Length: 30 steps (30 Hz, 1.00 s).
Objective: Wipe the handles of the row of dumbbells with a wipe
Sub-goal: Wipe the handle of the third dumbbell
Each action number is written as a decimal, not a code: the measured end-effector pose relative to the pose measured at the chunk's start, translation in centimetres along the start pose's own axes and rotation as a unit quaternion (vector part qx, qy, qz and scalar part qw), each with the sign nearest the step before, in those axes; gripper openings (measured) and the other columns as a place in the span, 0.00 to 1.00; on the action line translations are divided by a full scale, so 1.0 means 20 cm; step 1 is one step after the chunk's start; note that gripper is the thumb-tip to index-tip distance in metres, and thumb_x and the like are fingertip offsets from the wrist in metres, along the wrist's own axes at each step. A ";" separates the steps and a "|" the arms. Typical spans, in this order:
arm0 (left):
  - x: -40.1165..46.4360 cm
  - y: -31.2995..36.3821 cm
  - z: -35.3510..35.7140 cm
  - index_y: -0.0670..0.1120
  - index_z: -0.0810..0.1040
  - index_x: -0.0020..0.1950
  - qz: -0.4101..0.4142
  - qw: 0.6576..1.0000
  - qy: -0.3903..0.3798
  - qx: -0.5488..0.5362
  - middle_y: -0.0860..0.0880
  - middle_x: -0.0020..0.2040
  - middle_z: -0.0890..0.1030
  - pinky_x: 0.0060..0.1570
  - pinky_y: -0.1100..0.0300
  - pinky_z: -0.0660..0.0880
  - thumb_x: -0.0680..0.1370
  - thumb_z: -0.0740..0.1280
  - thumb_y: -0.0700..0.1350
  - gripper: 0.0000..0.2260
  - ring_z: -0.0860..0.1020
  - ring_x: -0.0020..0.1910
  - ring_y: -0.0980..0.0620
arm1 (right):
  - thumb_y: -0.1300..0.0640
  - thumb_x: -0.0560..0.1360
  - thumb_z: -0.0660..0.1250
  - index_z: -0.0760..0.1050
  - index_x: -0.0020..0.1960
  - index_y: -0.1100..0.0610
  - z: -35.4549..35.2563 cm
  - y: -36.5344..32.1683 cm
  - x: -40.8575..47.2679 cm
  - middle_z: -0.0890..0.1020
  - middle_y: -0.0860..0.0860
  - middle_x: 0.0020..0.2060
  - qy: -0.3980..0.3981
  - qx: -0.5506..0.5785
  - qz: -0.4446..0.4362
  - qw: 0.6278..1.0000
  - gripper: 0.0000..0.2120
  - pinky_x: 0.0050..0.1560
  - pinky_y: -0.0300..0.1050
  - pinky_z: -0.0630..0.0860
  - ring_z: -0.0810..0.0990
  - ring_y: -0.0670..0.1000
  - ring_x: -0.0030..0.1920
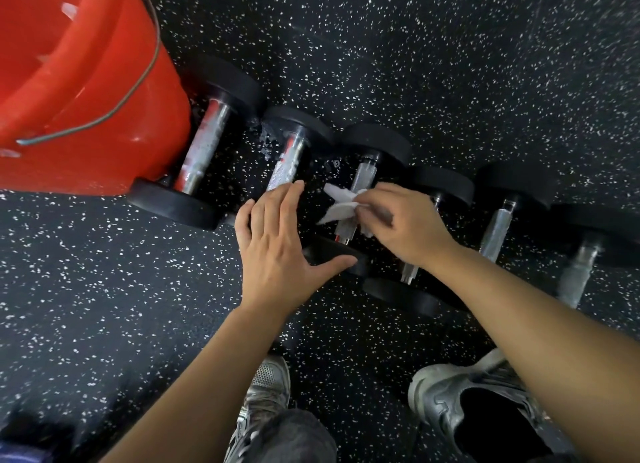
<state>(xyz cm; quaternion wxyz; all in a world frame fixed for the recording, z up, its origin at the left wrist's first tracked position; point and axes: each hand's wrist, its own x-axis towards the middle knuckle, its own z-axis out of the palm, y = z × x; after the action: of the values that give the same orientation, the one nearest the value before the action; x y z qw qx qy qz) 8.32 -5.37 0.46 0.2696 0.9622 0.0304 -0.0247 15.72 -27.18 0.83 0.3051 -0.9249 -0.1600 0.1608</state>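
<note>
two hands [277, 251] [405, 223]: right fingers pinch a white wipe [341, 203] on the third dumbbell handle [362, 178], left fingers spread wide.

Floor [415, 64]: matt black rubber-like sheet, white-flecked, finely grained. Wet, glossy patches on it just beside the second dumbbell from the bucket.

Bucket [86, 92]: glossy orange-red plastic, smooth; thin grey wire bail.

Dumbbells [204, 147]: end discs matt black, rubbery look. Handles [289, 161] bright chromed metal, knurled and rough at mid-length, smooth at the ends; the two nearest the bucket mirror its red and carry droplets.

Wipe [341, 203]: white, soft, matt, crumpled paper or cloth; cannot tell which.

Shoes [446, 393]: grey, mesh panel, dull synthetic finish.
</note>
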 end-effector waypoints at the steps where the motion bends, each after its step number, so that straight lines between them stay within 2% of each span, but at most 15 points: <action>1: 0.00 0.00 0.00 0.46 0.63 0.81 0.000 1.000 0.001 -0.001 0.48 0.77 0.70 0.81 0.46 0.51 0.66 0.68 0.79 0.54 0.66 0.78 0.47 | 0.49 0.80 0.64 0.84 0.53 0.50 -0.02 0.00 -0.01 0.80 0.40 0.42 0.000 0.011 0.010 1.000 0.10 0.40 0.37 0.71 0.78 0.42 0.39; 4: 0.00 0.01 0.00 0.46 0.63 0.81 0.003 1.000 0.001 0.000 0.48 0.77 0.70 0.81 0.45 0.51 0.66 0.68 0.79 0.54 0.66 0.77 0.47 | 0.49 0.75 0.63 0.83 0.47 0.50 -0.05 0.01 -0.03 0.80 0.44 0.38 0.003 0.019 0.033 0.999 0.11 0.37 0.42 0.71 0.77 0.43 0.36; 7: -0.01 0.01 0.00 0.45 0.63 0.81 0.005 1.000 0.000 0.001 0.48 0.77 0.70 0.81 0.45 0.52 0.66 0.67 0.79 0.54 0.66 0.77 0.47 | 0.48 0.77 0.67 0.77 0.60 0.45 -0.04 0.00 -0.02 0.83 0.44 0.40 -0.023 -0.010 0.044 0.999 0.12 0.36 0.45 0.75 0.78 0.41 0.34; 9: 0.00 0.01 0.00 0.46 0.63 0.81 0.004 1.000 -0.001 0.000 0.48 0.77 0.70 0.81 0.45 0.52 0.66 0.67 0.79 0.54 0.66 0.77 0.47 | 0.48 0.78 0.70 0.70 0.63 0.46 -0.01 -0.02 -0.01 0.82 0.45 0.39 -0.003 0.006 0.053 0.999 0.15 0.35 0.50 0.78 0.79 0.43 0.32; 13: 0.00 0.00 -0.01 0.46 0.62 0.81 -0.001 1.000 -0.003 -0.002 0.48 0.77 0.70 0.81 0.47 0.50 0.66 0.66 0.80 0.54 0.66 0.78 0.47 | 0.47 0.79 0.71 0.79 0.61 0.48 0.07 -0.02 -0.01 0.84 0.43 0.51 0.068 0.002 0.045 0.997 0.12 0.51 0.50 0.81 0.83 0.45 0.49; 14: 0.00 0.00 -0.01 0.46 0.62 0.81 -0.003 1.000 -0.005 -0.002 0.48 0.77 0.70 0.81 0.47 0.50 0.66 0.66 0.80 0.54 0.66 0.78 0.47 | 0.47 0.80 0.70 0.81 0.61 0.48 0.09 -0.02 -0.01 0.84 0.44 0.53 0.077 -0.002 0.037 0.996 0.12 0.52 0.49 0.81 0.83 0.46 0.50; 17: 0.00 0.00 -0.01 0.46 0.63 0.81 -0.002 1.000 -0.006 0.003 0.48 0.77 0.70 0.81 0.47 0.51 0.67 0.65 0.80 0.54 0.66 0.78 0.47 | 0.41 0.83 0.59 0.80 0.66 0.47 0.09 -0.02 -0.05 0.81 0.44 0.52 0.060 -0.018 0.020 0.998 0.19 0.45 0.45 0.80 0.81 0.44 0.45; 20: 0.00 0.00 0.00 0.46 0.63 0.81 0.001 1.000 -0.003 0.005 0.48 0.77 0.70 0.81 0.46 0.51 0.67 0.66 0.80 0.54 0.67 0.78 0.47 | 0.37 0.84 0.49 0.77 0.70 0.44 0.08 -0.02 -0.06 0.80 0.44 0.49 0.033 -0.021 0.047 0.998 0.25 0.43 0.48 0.79 0.81 0.45 0.44; 23: 0.00 0.01 0.00 0.46 0.62 0.81 0.004 1.000 -0.002 0.006 0.48 0.77 0.70 0.81 0.46 0.51 0.67 0.67 0.79 0.54 0.66 0.78 0.47 | 0.38 0.84 0.53 0.74 0.72 0.41 0.09 -0.01 -0.04 0.82 0.45 0.45 0.029 -0.055 0.051 0.997 0.21 0.43 0.50 0.79 0.80 0.46 0.42; 27: 0.00 0.01 -0.01 0.46 0.63 0.81 0.004 1.000 -0.003 0.005 0.48 0.77 0.70 0.81 0.46 0.51 0.67 0.68 0.78 0.53 0.66 0.78 0.47 | 0.41 0.82 0.62 0.74 0.71 0.40 0.11 0.00 -0.02 0.86 0.46 0.53 0.013 -0.035 0.047 0.998 0.18 0.51 0.52 0.81 0.84 0.48 0.51; 30: 0.00 0.00 -0.01 0.46 0.63 0.81 0.000 1.000 -0.005 0.004 0.48 0.77 0.70 0.82 0.46 0.51 0.66 0.68 0.78 0.53 0.66 0.78 0.47 | 0.45 0.83 0.64 0.78 0.69 0.43 0.09 0.00 0.00 0.85 0.43 0.52 -0.012 -0.021 0.031 0.999 0.15 0.53 0.50 0.81 0.82 0.42 0.50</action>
<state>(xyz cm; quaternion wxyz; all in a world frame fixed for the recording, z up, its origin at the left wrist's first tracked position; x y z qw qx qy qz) 8.31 -5.37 0.60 0.2655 0.9632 0.0290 -0.0298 15.08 -26.20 -0.55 0.2784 -0.9337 -0.1383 0.1776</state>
